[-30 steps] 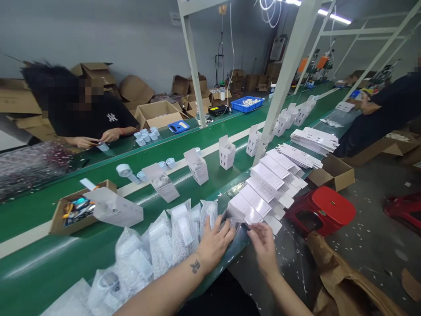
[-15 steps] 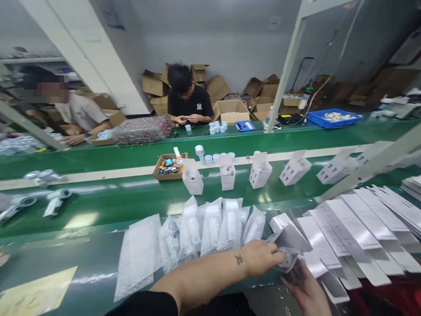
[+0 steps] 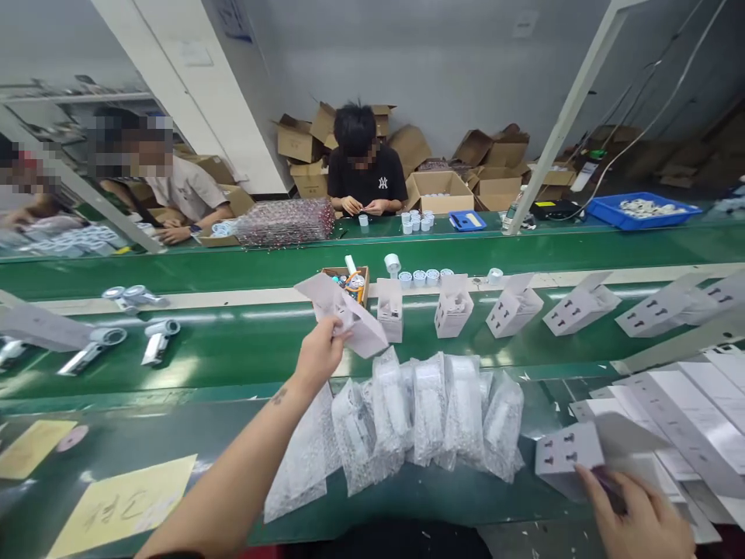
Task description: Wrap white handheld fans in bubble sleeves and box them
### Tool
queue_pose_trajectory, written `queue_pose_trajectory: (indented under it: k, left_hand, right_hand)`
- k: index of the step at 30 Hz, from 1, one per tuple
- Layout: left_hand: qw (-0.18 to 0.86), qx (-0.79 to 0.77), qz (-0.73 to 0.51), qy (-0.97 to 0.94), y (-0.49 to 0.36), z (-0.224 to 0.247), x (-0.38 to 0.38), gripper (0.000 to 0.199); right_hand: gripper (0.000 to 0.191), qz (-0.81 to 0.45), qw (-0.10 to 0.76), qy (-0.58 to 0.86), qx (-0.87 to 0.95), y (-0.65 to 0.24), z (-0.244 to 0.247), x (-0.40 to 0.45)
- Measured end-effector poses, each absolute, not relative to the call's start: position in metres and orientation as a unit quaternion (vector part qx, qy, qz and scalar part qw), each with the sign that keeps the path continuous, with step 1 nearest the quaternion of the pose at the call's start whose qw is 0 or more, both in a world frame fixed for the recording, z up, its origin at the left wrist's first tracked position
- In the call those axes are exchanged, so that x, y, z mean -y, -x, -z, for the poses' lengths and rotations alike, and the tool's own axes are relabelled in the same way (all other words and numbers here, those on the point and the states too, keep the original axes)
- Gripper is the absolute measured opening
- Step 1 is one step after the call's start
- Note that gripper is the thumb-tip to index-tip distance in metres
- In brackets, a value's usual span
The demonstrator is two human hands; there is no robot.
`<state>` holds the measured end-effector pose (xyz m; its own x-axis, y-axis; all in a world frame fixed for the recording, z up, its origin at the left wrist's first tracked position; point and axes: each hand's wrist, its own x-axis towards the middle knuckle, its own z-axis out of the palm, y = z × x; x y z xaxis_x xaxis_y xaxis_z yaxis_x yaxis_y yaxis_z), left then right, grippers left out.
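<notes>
My left hand [image 3: 320,353] is closed on a white carton [image 3: 364,330] with its flap up, held tilted over the green belt at the near end of a row of similar cartons. Something pale shows inside its open top. At the right, my right hand [image 3: 640,508] grips the edge of another white carton [image 3: 570,453] printed with small dark pictures. Its index fingertip lies on the carton; the thumb is hard to see. Between the hands, several bubble-wrap pouches [image 3: 427,404] with white parts inside lie on the bench, beside flat bubble-wrap bags [image 3: 303,458].
Overlapping white cartons [image 3: 687,419] lie at the right. Upright open cartons [image 3: 454,307] line the belt [image 3: 244,341], with a small box of parts [image 3: 364,283] behind. A slanted frame post [image 3: 567,116] rises at right. Co-workers [image 3: 366,175] sit across the belt.
My left hand has swung left and forward to the belt with a carton. My right hand has moved right, onto another carton. The view has turned left.
</notes>
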<state>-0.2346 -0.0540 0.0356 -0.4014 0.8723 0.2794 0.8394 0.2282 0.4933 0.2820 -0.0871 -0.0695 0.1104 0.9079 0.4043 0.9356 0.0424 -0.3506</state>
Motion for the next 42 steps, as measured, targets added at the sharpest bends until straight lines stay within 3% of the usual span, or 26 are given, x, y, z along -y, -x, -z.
queue_pose_trajectory:
  k: [3, 6, 10, 13, 17, 21, 26, 28, 32, 35, 37, 39, 42]
  left_hand:
    - [0.033, -0.812, -0.178, -0.555, 0.271, -0.001, 0.023, 0.014]
    - [0.067, -0.804, -0.139, -0.574, 0.286, 0.021, 0.006, 0.020]
    - [0.075, -0.785, -0.118, -0.604, 0.283, 0.021, 0.010, 0.032]
    - [0.083, -0.646, -0.159, -0.742, 0.251, 0.015, 0.030, 0.030]
    - [0.173, -0.370, -0.183, -0.894, 0.188, 0.032, 0.061, 0.024]
    - [0.160, -0.352, -0.193, -0.902, 0.150, 0.057, 0.066, 0.013]
    - [0.179, -0.365, -0.046, -0.912, 0.147, 0.022, 0.055, 0.008]
    - [0.182, -0.404, -0.036, -0.896, 0.156, -0.009, 0.049, 0.013]
    - [0.282, -0.502, -0.178, -0.798, 0.163, -0.066, 0.031, 0.020]
    - [0.425, -0.514, -0.368, -0.647, 0.117, -0.085, 0.023, 0.046]
    - [0.515, -0.481, -0.458, -0.541, 0.060, -0.081, 0.020, 0.053]
    - [0.574, -0.456, -0.498, -0.463, 0.001, -0.066, 0.016, 0.045]
    - [0.543, -0.477, -0.523, -0.452, -0.057, -0.043, 0.010, 0.037]
  right_hand:
    - [0.046, 0.112, 0.234, 0.645, 0.719, -0.260, 0.054, 0.069]
    - [0.050, 0.175, 0.198, 0.645, 0.717, -0.249, 0.044, 0.061]
    - [0.039, 0.174, 0.190, 0.654, 0.712, -0.255, 0.046, 0.073]
    - [0.033, 0.136, 0.188, 0.671, 0.705, -0.261, 0.055, 0.090]
    - [0.030, 0.081, 0.200, 0.669, 0.711, -0.262, 0.062, 0.102]
    - [0.039, 0.011, 0.214, 0.678, 0.703, -0.264, 0.061, 0.101]
    - [0.061, 0.014, 0.298, 0.684, 0.666, -0.274, 0.065, 0.094]
    - [0.060, 0.000, 0.315, 0.682, 0.660, -0.276, 0.065, 0.091]
    - [0.046, -0.052, 0.347, 0.653, 0.671, -0.271, 0.058, 0.080]
    - [0.045, -0.102, 0.325, 0.601, 0.723, -0.267, 0.049, 0.065]
    - [0.050, -0.136, 0.306, 0.562, 0.756, -0.269, 0.046, 0.054]
    - [0.059, -0.163, 0.293, 0.535, 0.776, -0.275, 0.047, 0.044]
    - [0.065, -0.174, 0.306, 0.523, 0.776, -0.285, 0.053, 0.034]
